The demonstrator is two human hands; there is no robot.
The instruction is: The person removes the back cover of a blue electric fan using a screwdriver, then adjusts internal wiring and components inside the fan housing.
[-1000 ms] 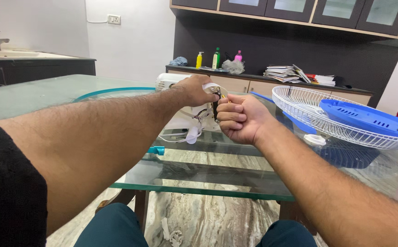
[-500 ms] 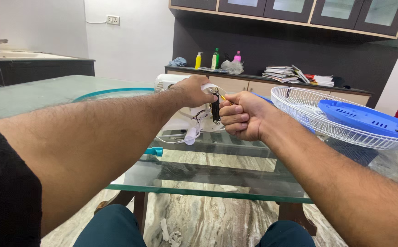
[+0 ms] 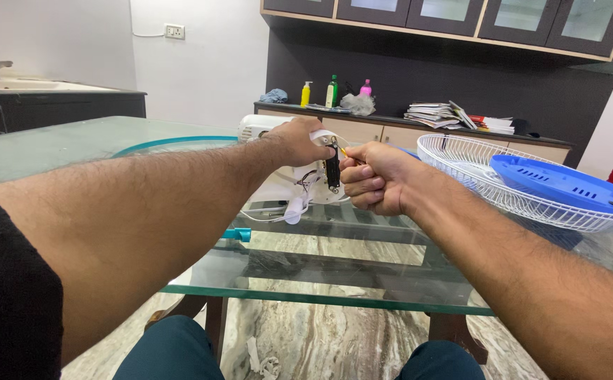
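1. Nearest the camera, the person's two bare forearms reach out over a glass table point(image 3: 334, 299) from a seated position, dark trousers showing below the glass edge.

2. The right hand point(image 3: 374, 178) is curled into a tight fist. Its fingers point(image 3: 360, 184) are clamped together around a slim tool whose yellow tip point(image 3: 346, 151) just shows above the thumb; the rest of the tool is hidden inside the fist.

3. The left hand point(image 3: 299, 141) lies over the top of a white fan motor housing point(image 3: 289, 184), fingers bent down and gripping its upper edge.

4. The housing stands on the glass, just in front of both hands. A small black part point(image 3: 332, 167) on its open face sits between the left fingertips and the right knuckles, touching or nearly touching the fist. Thin wires hang beneath it.

5. To the right, a white wire fan guard point(image 3: 472, 179) lies dished upward like a basket on the table. A blue plastic cover point(image 3: 567, 188) rests inside it, tilted towards the far rim.

6. To the left, a teal-rimmed ring point(image 3: 172, 143) lies on the glass behind the left forearm.

7. Farther back, a sideboard point(image 3: 391, 128) carries a yellow bottle point(image 3: 305, 94), a green bottle point(image 3: 332, 91), a pink bottle point(image 3: 365, 88) and a stack of papers point(image 3: 436, 114).
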